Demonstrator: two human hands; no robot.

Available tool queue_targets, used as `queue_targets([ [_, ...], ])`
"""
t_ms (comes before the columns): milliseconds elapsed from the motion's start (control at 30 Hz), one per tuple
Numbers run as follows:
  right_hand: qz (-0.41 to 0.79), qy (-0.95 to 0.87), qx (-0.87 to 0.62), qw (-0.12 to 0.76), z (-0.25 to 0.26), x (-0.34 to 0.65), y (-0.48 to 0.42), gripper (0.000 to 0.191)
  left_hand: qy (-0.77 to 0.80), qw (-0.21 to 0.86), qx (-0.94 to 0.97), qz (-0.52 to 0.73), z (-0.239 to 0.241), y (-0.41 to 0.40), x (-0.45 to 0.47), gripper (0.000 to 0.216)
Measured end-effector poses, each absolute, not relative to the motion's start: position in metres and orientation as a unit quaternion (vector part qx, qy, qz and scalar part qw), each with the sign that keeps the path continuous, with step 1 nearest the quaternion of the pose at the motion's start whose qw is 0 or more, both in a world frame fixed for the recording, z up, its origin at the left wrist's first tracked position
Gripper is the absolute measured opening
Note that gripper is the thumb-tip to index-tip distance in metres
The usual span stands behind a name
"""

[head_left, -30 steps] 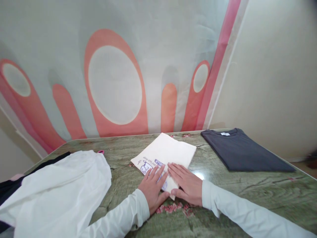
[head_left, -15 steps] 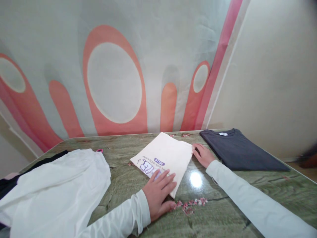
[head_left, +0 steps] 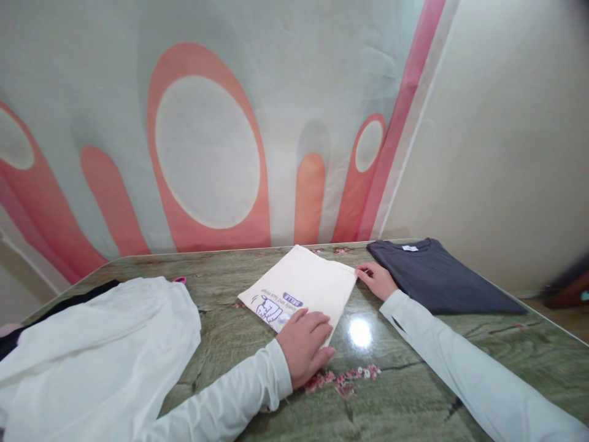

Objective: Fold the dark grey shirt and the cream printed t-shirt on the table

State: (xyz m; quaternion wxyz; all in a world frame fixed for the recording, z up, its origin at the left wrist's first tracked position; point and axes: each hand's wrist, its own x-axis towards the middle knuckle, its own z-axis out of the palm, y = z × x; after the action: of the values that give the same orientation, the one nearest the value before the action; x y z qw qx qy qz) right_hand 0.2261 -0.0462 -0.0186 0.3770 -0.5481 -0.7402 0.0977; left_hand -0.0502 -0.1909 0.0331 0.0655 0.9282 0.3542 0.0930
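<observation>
A folded cream cloth (head_left: pixel 317 267) with purple lettering and a cartoon print lies flat, one corner toward me. My left hand (head_left: pixel 306 347) rests over that near corner, fingers slightly bent on the fabric and thumb apart, covering part of the print. At the right corner, my right hand (head_left: pixel 377 279) pinches the cloth's edge between thumb and fingers. Just beyond it on the right lies a folded dark grey T-shirt (head_left: pixel 442 276) with a white neck label. A loosely spread white garment (head_left: pixel 105 344) is on the left, near my left sleeve.
The glossy wood-patterned table (head_left: pixel 368 399) has printed pink blossoms and a bright light reflection. Black fabric (head_left: pixel 87 298) and a small pink loop (head_left: pixel 180 280) show at the white garment's edge. A wall with a coral pattern (head_left: pixel 221 239) stands behind the table.
My left hand has shifted slightly right, its fingers now more bent and closer together over the near corner. My right hand stays at the right corner. The view has moved slightly.
</observation>
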Motion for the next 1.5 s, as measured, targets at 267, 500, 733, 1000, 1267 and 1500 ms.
queue_targets([
  [267, 0.134, -0.72, -0.553, 0.397, -0.025, 0.229, -0.037, 0.022, 0.36, 0.009, 0.929, 0.081, 0.011, -0.183, -0.042, 0.062],
  [500, 0.136, -0.727, -0.544, 0.396, -0.026, 0.229, -0.036, 0.021, 0.365, 0.004, 0.928, 0.073, 0.011, -0.183, -0.042, 0.063],
  [733, 0.119, -0.738, -0.552, 0.369, -0.029, 0.23, -0.032, 0.019, 0.363, -0.002, 0.929, 0.074, 0.015, -0.185, -0.042, 0.062],
  [1000, 0.139, -0.738, -0.556, 0.356, -0.026, 0.233, -0.023, 0.018, 0.365, -0.007, 0.929, 0.068, 0.012, -0.184, -0.042, 0.061],
  [1267, 0.143, -0.734, -0.564, 0.352, -0.025, 0.235, -0.023, 0.017, 0.356, -0.014, 0.932, 0.072, 0.012, -0.184, -0.042, 0.059],
  [1500, 0.146, -0.738, -0.563, 0.342, -0.019, 0.234, -0.029, 0.018, 0.366, -0.001, 0.928, 0.07, 0.013, -0.185, -0.041, 0.058],
])
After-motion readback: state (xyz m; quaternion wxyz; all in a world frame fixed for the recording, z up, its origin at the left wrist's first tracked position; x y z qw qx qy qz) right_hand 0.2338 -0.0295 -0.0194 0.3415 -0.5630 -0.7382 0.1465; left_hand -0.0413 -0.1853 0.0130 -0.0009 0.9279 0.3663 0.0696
